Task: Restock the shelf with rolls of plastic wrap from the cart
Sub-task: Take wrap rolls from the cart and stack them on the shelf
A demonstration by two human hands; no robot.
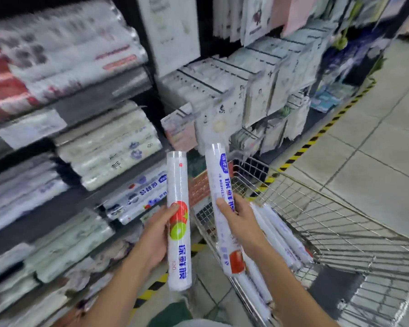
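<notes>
My left hand grips a white roll of plastic wrap with a tomato and kiwi print, held almost upright. My right hand grips a second white roll with blue lettering, tilted slightly left. Both rolls are raised in front of the shelf, above the gap between shelf and cart. The wire cart stands at the right, with several more white rolls lying along its left side. Similar rolls lie stacked on a middle shelf board to the left.
Shelf boards on the left carry stacks of packed rolls and bags. Hanging packets fill the rack behind the cart. A yellow-black floor stripe runs along the rack's foot. Grey floor tiles lie to the right.
</notes>
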